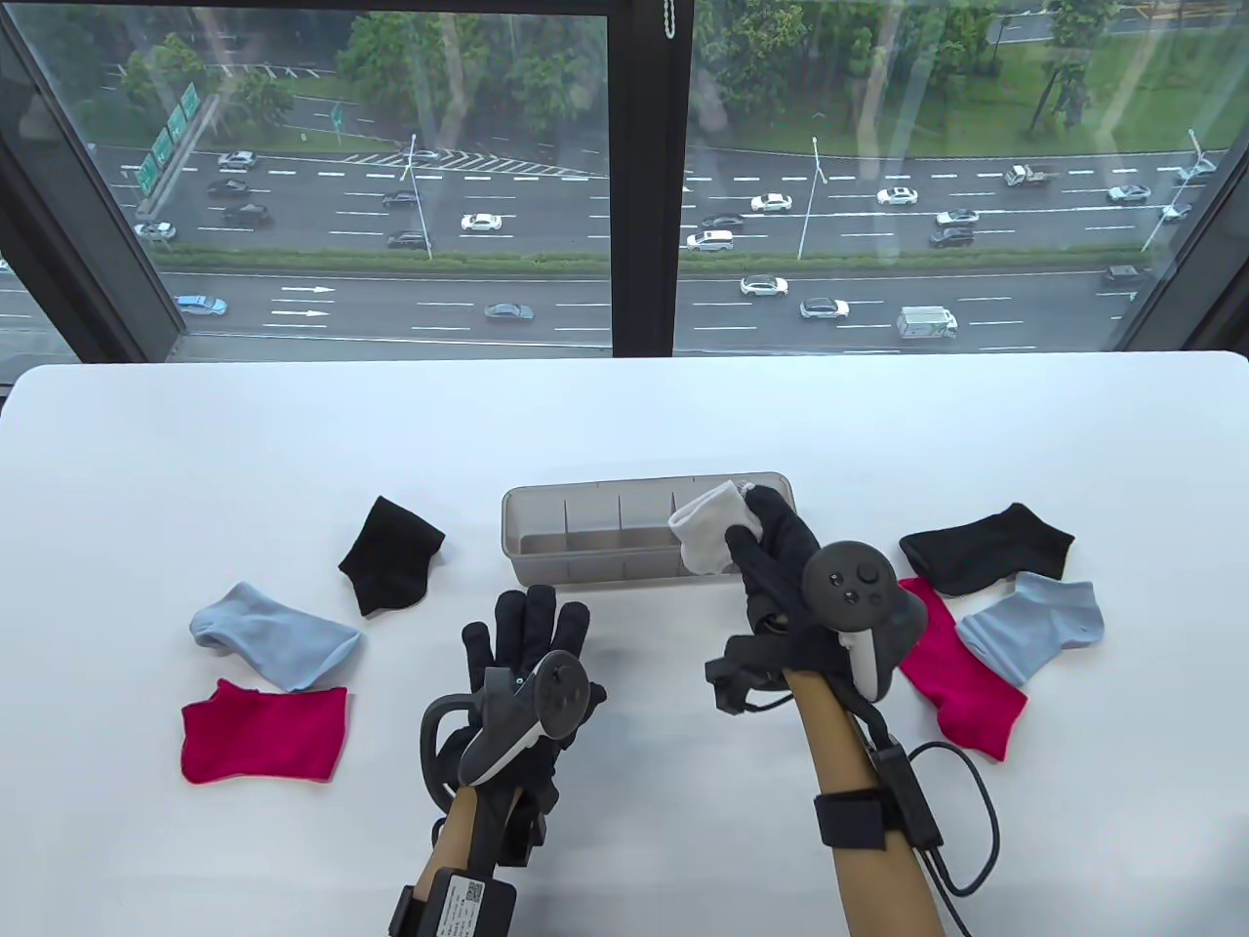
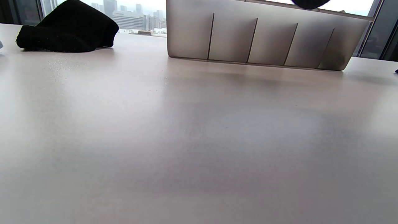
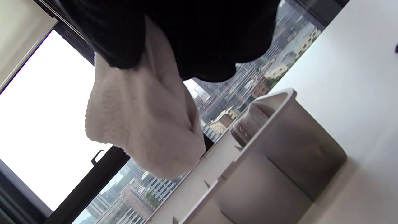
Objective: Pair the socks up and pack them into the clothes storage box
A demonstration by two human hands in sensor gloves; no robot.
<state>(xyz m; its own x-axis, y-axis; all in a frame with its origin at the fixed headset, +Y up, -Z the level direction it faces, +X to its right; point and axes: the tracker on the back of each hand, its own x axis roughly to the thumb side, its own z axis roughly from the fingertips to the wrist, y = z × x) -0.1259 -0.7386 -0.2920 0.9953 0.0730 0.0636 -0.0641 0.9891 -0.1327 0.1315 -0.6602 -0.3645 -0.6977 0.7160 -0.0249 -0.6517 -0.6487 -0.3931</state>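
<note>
My right hand grips the white sock bundle above the storage box's rightmost compartment, held high to clear the rim; my left hand rests flat and spread on the counter before the box, holding nothing.

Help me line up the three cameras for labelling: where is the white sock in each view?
Table view: white sock held by the right hand, over the right end of the storage box.
Left wrist view: not in it; only the box's front wall shows.
Right wrist view: hanging from the gloved fingers, upper centre.
Shared landmark: the box.
</note>
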